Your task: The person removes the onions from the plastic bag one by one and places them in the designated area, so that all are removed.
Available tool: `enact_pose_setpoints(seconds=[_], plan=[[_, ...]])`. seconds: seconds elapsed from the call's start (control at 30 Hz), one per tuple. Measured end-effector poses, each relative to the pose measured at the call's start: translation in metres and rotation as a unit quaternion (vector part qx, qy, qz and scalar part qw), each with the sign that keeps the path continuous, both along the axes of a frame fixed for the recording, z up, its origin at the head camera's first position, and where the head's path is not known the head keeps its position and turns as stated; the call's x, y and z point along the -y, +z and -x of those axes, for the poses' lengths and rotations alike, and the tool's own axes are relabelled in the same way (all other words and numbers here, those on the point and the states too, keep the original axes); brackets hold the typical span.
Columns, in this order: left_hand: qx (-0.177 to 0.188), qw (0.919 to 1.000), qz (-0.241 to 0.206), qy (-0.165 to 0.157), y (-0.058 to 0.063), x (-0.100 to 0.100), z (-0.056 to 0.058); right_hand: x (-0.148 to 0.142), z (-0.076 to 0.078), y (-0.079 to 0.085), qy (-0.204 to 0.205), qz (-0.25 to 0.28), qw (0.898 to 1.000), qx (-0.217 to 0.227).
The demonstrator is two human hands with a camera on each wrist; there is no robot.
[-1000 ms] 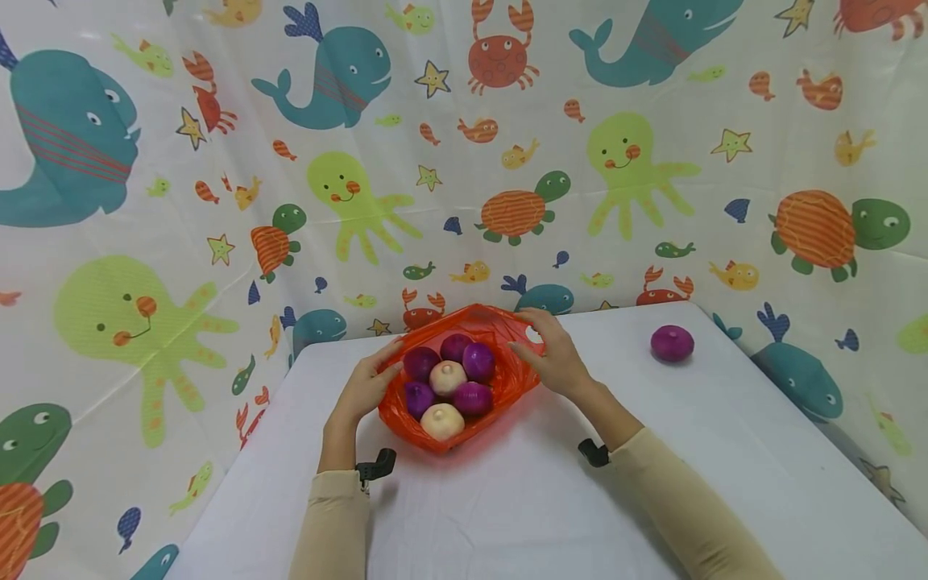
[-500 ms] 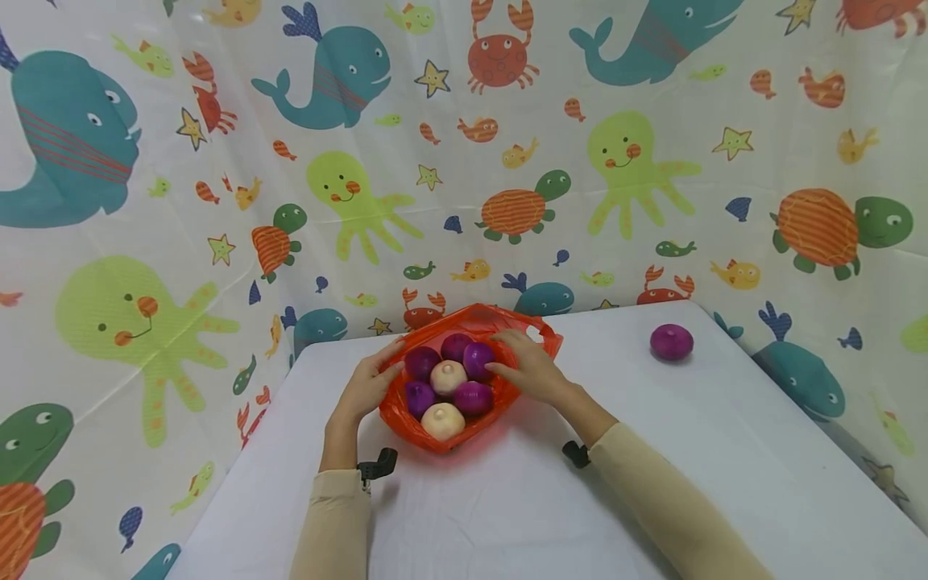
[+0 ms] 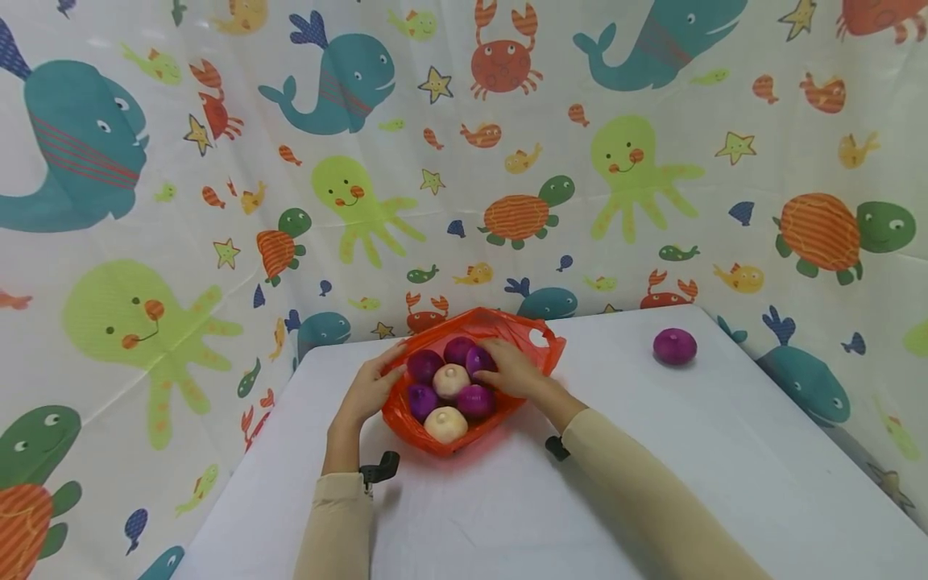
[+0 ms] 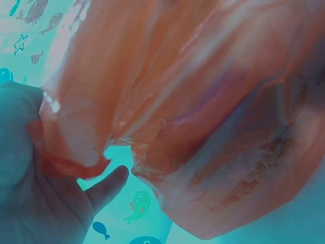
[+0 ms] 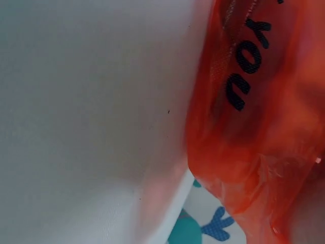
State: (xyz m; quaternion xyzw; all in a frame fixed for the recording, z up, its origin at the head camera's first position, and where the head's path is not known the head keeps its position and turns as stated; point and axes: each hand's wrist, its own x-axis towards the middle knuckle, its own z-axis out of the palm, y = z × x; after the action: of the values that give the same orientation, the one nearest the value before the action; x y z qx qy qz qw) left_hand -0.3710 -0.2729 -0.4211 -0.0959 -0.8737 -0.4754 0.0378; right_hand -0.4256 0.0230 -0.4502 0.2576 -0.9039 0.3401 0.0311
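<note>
A red plastic bag (image 3: 500, 324) lies with its mouth spread wide on the table, several purple onions (image 3: 425, 366) and two white onions (image 3: 445, 424) inside. My left hand (image 3: 366, 393) holds the bag's left edge; in the left wrist view the bag's plastic (image 4: 152, 101) runs between the thumb and the rest of the hand (image 4: 56, 203). Reaching in over the bag's right side, my right hand (image 3: 515, 370) grips the purple onion (image 3: 478, 360) at the right of the group. The right wrist view has only the bag's lettered side (image 5: 244, 137); the fingers are out of sight.
One purple onion (image 3: 675, 346) sits alone at the back right of the white-covered table (image 3: 464, 515). Behind the table and to its sides hangs a curtain (image 3: 449, 193) printed with sea animals.
My right hand has moved left from the bag's right edge, letting it go, to the purple onion inside. My left hand stays at the bag's left edge.
</note>
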Motion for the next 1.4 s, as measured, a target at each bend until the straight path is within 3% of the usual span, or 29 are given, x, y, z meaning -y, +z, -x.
enact_pose_setpoints(seconds=[0.5, 0.7, 1.07, 1.4], plan=[[0.003, 0.9999, -0.009, -0.006, -0.004, -0.001, 0.000, 0.007, 0.006, -0.012, -0.003, -0.034, 0.999, 0.011], [0.001, 0.9999, -0.007, -0.008, -0.003, 0.000, 0.000, 0.007, 0.004, -0.008, -0.011, -0.003, 1.000, 0.014], [-0.005, 1.0000, -0.001, -0.005, -0.002, 0.002, 0.001, 0.013, -0.007, 0.011, -0.023, 0.050, 0.998, -0.028], [-0.013, 0.9999, 0.004, -0.006, -0.002, 0.003, 0.003, 0.000, -0.020, 0.016, -0.037, 0.072, 0.992, -0.096]])
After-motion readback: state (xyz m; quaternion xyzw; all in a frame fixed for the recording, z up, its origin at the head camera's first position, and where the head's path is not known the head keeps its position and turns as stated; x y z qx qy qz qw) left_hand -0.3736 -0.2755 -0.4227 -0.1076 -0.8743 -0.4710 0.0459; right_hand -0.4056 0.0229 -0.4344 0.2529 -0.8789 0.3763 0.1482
